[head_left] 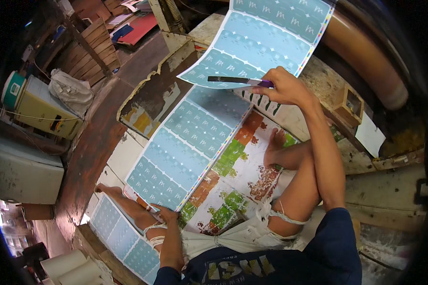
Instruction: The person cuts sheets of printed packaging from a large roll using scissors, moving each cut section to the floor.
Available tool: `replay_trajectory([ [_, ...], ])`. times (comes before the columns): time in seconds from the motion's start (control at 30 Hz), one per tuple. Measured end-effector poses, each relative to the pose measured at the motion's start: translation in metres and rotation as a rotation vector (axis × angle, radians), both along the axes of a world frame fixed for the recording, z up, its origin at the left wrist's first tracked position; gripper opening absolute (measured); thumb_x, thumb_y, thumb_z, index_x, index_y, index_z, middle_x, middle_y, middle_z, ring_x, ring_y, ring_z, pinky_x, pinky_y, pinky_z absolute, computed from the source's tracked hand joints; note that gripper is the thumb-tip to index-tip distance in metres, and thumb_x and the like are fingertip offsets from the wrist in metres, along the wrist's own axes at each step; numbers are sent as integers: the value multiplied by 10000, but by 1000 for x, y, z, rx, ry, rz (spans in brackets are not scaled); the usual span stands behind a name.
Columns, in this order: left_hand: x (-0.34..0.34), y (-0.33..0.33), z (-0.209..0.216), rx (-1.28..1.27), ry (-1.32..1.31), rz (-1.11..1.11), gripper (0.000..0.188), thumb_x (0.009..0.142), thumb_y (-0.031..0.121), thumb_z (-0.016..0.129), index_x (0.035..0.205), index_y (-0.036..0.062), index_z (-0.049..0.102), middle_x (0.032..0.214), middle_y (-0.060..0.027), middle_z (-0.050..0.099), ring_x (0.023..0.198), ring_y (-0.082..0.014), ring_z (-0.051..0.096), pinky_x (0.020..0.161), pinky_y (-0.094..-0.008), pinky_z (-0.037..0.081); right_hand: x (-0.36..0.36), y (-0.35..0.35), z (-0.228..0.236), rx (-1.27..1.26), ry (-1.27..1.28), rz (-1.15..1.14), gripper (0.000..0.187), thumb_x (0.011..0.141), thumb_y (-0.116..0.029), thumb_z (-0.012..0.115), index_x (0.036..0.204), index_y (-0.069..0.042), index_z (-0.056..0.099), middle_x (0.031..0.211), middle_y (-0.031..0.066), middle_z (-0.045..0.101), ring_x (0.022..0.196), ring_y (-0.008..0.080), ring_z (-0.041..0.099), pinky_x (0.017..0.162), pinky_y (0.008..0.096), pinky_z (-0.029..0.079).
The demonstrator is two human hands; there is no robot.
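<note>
A large sheet printed in teal and pale blue bands [169, 154] lies slanting away from my lap. Its far part [266, 40] curves upward and hangs over toward the back. My right hand [286, 86] is closed round the purple end of a long knife with a dark flat blade [230, 79]. The blade points left, across the raised part of the sheet, close to where it bends. My left hand [166, 214] grips the sheet's near corner, its fingers partly hidden along the edge. Both arms are apart, the right one stretched far forward.
Beneath the sheet is a worn board with green and brown patterns [230, 159]. Similar printed sheets [121, 235] lie at the lower left. A small wooden box [349, 105] and a white paper [370, 135] sit at right, below a thick brown roller [371, 57].
</note>
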State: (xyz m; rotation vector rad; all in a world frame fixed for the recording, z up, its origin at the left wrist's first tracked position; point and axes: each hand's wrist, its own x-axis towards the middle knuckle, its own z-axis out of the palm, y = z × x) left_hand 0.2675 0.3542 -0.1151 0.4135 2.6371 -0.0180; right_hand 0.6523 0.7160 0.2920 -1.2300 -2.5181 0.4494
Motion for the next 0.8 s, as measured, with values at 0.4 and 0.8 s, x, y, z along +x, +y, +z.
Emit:
replay_trajectory([
  [0.4, -13, -5, 1, 275, -56, -22, 1530, 531, 327, 939, 1445, 95, -265, 1467, -364, 210, 1373, -414, 274, 1125, -481, 274, -19, 10, -18, -269, -57, 328, 342, 730, -241, 744, 637, 67, 627, 465, 115, 543, 409, 181, 526, 423, 334, 428],
  [0.8, 126, 173, 250, 1296, -2011, 471, 616, 856, 393, 710, 1241, -30, 481, 1123, -179, 587, 1093, -292, 579, 957, -482, 484, -81, -56, -26, -651, -336, 637, 332, 747, -288, 774, 665, 16, 669, 501, 78, 583, 444, 161, 584, 430, 314, 455],
])
